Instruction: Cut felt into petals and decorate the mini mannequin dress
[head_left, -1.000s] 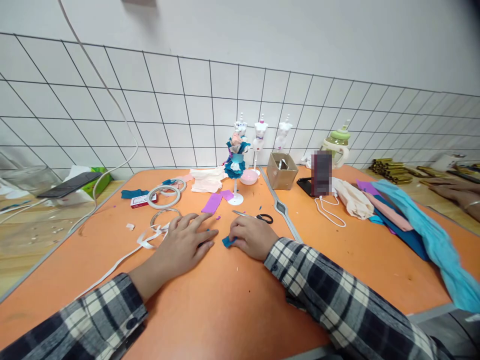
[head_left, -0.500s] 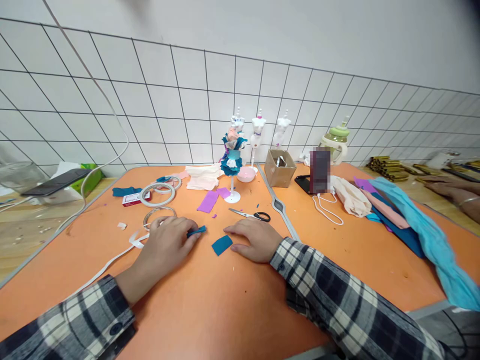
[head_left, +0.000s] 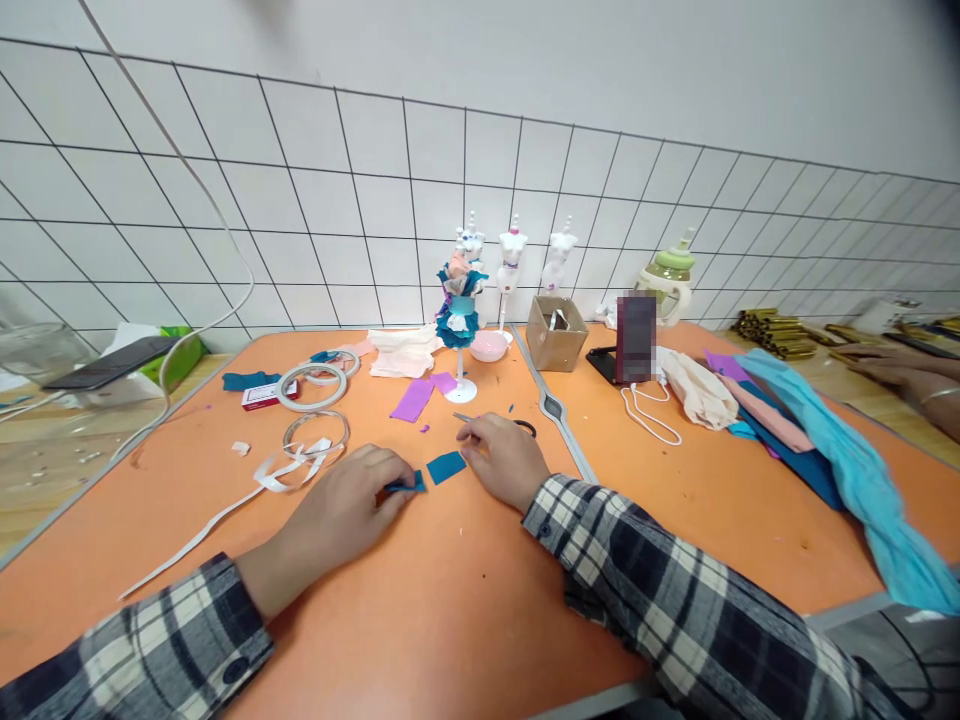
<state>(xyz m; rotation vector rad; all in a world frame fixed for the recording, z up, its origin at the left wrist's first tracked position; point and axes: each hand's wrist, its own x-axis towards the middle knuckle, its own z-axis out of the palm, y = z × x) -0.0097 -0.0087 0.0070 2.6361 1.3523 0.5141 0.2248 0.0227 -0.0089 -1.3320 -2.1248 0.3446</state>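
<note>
Pinching a small, dark-teal, paper-like piece (head_left: 418,482) between thumb and fingers, the left hand (head_left: 354,503) lies left of centre in the frame and partly covers that piece, so its full outline cannot be made out. A flat, four-sided, dark-teal sheet (head_left: 447,468) rests mid-frame on the orange tabletop (head_left: 427,620), its right end just beside the bent fingers of the right hand (head_left: 508,460); whether these touch or grip anything cannot be told. The black-handled metal scissors (head_left: 531,426) are largely hidden behind the right hand, and both plaid sleeves (head_left: 637,560) are cut off at the lower corners.
</note>
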